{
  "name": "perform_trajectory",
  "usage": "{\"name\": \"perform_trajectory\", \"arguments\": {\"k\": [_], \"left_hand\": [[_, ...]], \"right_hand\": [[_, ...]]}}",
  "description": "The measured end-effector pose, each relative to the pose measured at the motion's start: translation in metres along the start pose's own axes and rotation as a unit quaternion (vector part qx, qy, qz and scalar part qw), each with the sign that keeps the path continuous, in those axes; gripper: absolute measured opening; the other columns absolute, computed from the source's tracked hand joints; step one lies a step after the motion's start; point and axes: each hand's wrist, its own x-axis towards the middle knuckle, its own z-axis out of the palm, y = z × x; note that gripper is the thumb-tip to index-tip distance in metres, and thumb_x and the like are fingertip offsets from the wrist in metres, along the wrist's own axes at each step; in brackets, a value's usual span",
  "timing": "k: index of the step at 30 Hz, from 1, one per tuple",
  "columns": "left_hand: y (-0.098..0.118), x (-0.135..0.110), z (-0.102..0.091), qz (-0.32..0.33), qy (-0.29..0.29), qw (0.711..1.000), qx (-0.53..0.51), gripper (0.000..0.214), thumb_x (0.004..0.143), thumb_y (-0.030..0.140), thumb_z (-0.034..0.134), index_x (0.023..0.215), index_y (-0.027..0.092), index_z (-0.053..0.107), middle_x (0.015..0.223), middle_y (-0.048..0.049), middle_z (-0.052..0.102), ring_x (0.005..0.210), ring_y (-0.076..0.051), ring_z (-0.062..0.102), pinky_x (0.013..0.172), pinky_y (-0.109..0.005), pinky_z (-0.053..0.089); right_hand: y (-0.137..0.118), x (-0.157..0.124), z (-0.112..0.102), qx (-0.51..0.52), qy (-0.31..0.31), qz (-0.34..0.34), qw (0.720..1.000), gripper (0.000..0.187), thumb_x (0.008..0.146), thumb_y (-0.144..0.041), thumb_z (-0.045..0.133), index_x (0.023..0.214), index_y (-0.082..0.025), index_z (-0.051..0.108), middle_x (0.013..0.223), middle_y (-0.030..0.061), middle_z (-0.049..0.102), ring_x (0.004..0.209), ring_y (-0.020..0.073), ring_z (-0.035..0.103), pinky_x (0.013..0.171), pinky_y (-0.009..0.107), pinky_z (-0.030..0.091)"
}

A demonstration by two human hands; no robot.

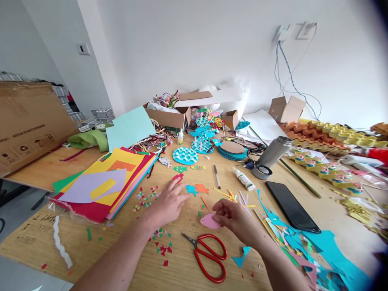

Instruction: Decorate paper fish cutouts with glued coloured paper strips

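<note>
In my right hand (228, 214) is a pink paper fish (209, 221), pinched by its tail end between thumb and fingers just over the table. My left hand (169, 202) is open, fingers stretched forward beside a red paper fish (178, 177); whether it touches that fish I cannot tell. Just past its fingertips lie a blue paper fish (191, 189) and an orange one (202, 188). Farther back are a green fish (180, 169) and a striped yellow fish (198, 167). Red-handled scissors (209, 254) lie partly spread nearer to me, below the pink fish.
Coloured paper sheets (100, 182) are stacked at left. Tiny paper bits (163, 246) lie around my left arm. Right of my right hand are a glue bottle (244, 179), a pen (217, 177), a phone (292, 206), a grey flask (274, 151) and blue scraps (336, 250). Decorated discs (184, 155) stand behind.
</note>
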Motion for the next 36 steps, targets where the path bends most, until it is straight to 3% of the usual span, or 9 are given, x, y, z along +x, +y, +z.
{"name": "perform_trajectory", "arguments": {"k": [3,8,24,29,36], "left_hand": [[0.010,0.000,-0.002,0.061,-0.037,0.997,-0.038,0.044,0.082,0.003,0.046,0.110,0.029,0.066,0.142,-0.0026,0.040,0.138,-0.027,0.020,0.109,-0.048,0.030],[0.015,0.002,0.001,0.092,-0.083,0.991,-0.057,0.053,0.076,-0.004,0.047,0.109,0.033,0.067,0.146,0.0006,0.036,0.139,-0.029,0.018,0.110,-0.053,0.026],[0.013,0.004,-0.006,0.046,-0.069,0.995,-0.059,0.049,0.078,-0.004,0.044,0.106,0.026,0.069,0.136,-0.0023,0.049,0.135,-0.025,0.026,0.109,-0.048,0.032],[0.015,0.005,-0.008,0.054,-0.052,0.992,-0.102,0.047,0.077,-0.005,0.043,0.099,0.026,0.071,0.116,-0.0042,0.057,0.124,-0.023,0.037,0.105,-0.044,0.036],[0.026,0.007,-0.013,0.078,-0.103,0.980,-0.154,0.040,0.085,0.002,0.046,0.092,0.031,0.074,0.090,-0.0047,0.054,0.098,-0.020,0.045,0.085,-0.034,0.043]], "right_hand": [[0.006,0.002,0.008,-0.025,-0.010,-0.004,1.000,0.007,0.075,-0.025,0.060,0.079,-0.019,0.058,0.068,-0.0008,0.061,0.061,0.0127,0.053,0.055,0.024,0.038],[0.006,-0.001,0.010,-0.055,-0.009,-0.007,0.998,0.001,0.077,-0.020,0.057,0.077,-0.020,0.059,0.066,-0.0019,0.060,0.059,0.0120,0.051,0.053,0.023,0.036],[-0.004,-0.008,0.027,-0.143,0.041,-0.062,0.987,0.014,0.083,-0.012,0.051,0.087,-0.022,0.059,0.086,0.0027,0.066,0.081,0.0177,0.061,0.071,0.028,0.045],[-0.005,-0.009,0.033,-0.204,0.058,-0.099,0.972,0.013,0.085,-0.011,0.051,0.087,-0.021,0.059,0.088,0.0037,0.063,0.081,0.0183,0.059,0.072,0.029,0.046],[-0.001,-0.008,0.036,-0.288,0.087,-0.151,0.942,0.015,0.081,-0.006,0.054,0.084,-0.020,0.058,0.091,0.0055,0.059,0.088,0.0211,0.051,0.076,0.032,0.045]]}}
